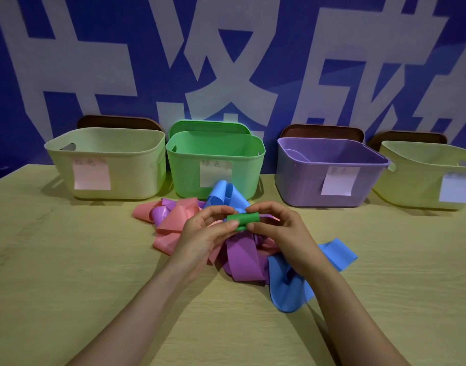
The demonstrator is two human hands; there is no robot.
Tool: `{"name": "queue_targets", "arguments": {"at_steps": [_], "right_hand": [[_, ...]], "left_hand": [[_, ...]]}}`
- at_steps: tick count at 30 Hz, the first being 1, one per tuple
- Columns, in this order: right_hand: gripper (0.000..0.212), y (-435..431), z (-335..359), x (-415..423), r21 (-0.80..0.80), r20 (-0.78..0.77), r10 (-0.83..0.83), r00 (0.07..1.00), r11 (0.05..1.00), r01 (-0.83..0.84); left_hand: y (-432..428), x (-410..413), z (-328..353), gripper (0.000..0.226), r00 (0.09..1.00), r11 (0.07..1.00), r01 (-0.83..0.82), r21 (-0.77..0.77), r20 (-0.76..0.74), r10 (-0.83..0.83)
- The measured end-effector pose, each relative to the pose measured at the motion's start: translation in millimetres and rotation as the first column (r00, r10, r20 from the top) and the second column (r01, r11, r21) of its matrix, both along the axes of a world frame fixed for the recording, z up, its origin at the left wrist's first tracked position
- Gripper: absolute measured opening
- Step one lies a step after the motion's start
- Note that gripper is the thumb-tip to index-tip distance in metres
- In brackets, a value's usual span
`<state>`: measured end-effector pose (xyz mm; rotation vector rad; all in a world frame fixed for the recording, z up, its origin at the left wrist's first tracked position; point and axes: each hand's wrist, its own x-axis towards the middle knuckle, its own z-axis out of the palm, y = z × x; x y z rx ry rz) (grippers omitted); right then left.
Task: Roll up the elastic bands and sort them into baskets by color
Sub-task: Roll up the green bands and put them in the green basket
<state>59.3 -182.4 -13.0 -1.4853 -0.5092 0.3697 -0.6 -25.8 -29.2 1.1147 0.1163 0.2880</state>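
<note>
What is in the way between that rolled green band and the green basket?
Only a loose blue band arching up before the green basket; the green roll, held above it in both hands, can pass over. The basket's top is open.

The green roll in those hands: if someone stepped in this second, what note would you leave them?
Left hand and right hand: both pinch the green band, rolled up tight, above the pile.
Pile on the table: pink bands, purple bands and blue bands, all loose.
Baskets in a row behind, each with a paper label: cream, green basket, purple, yellowish. No bands visible inside them.
Done: green rolled.
Left: drop it in the green basket, then roll and sort the rest.
</note>
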Motion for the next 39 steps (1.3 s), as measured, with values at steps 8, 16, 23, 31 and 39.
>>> {"name": "queue_targets", "arguments": {"at_steps": [8,16,23,31,39], "right_hand": [[0.030,-0.1,0.8,1.5,0.073,-0.040,-0.004,0.999,0.997,0.007],[0.026,10.2,27.8,-9.9,0.225,-0.093,0.019,0.995,0.974,0.003],[0.034,32.9,104.8,13.0,0.286,0.048,0.008,0.999,0.958,-0.021],[0.030,90.1,129.6,115.9,0.119,0.105,-0.078,0.991,0.991,0.065],[0.017,117.1,144.2,168.4,-0.077,-0.186,-0.054,0.981,0.996,0.040]], "left_hand": [[-4.7,-2.1,6.5,0.026,0.998,0.994,-0.049,0.093,0.050,0.045],[-11.9,-16.1,36.0,0.026,0.992,0.969,-0.127,0.211,0.030,0.123],[4.8,3.1,114.5,0.029,0.975,0.870,-0.185,0.458,0.195,0.105],[68.8,103.6,141.3,0.030,0.996,0.914,-0.074,0.400,0.081,0.045],[91.4,156.7,153.8,0.028,0.973,0.945,-0.060,0.323,-0.193,0.128]]}}
